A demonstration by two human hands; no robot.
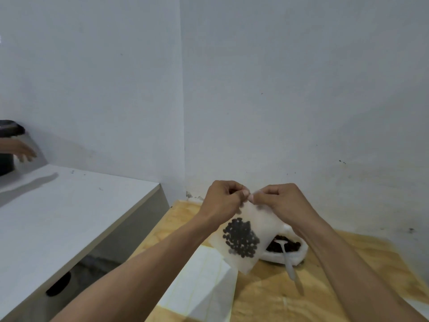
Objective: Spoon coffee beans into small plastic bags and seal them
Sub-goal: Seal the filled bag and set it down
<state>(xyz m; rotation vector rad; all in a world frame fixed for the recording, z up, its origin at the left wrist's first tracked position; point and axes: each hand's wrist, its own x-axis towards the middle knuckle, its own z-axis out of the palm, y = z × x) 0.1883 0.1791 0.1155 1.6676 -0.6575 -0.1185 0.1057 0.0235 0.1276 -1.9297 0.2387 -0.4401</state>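
At the bottom centre of the frame a stack of flat white bags [197,282] lies on the plywood board [267,296]; faint yellowish lines run down them, but no writing or brand can be read anywhere. Just right of the stack, lower right of centre, a white spoon [289,263] leans with its bowl in an open white sack of beans [284,247] and its handle pointing toward the viewer.

Above these, in the middle of the frame, a small translucent bag [246,231] hangs in the air, tilted, with a dark cluster of coffee beans [240,238] settled in its lower part. Its top edge lies between the fingertips of both hands. The left hand [222,201] has its fingers curled, thumb and forefinger pinching the bag's top edge from the left. The right hand [283,201] pinches the same edge from the right in the same way, and the two pinches nearly touch at the bag's mouth. Whether the mouth is sealed cannot be told.

Left of the board a white counter [58,217] stands higher. At the far left edge another person's hand [22,151] reaches with loose fingers by a dark container [8,145]. Grey-white walls [278,89] meet in a corner behind.
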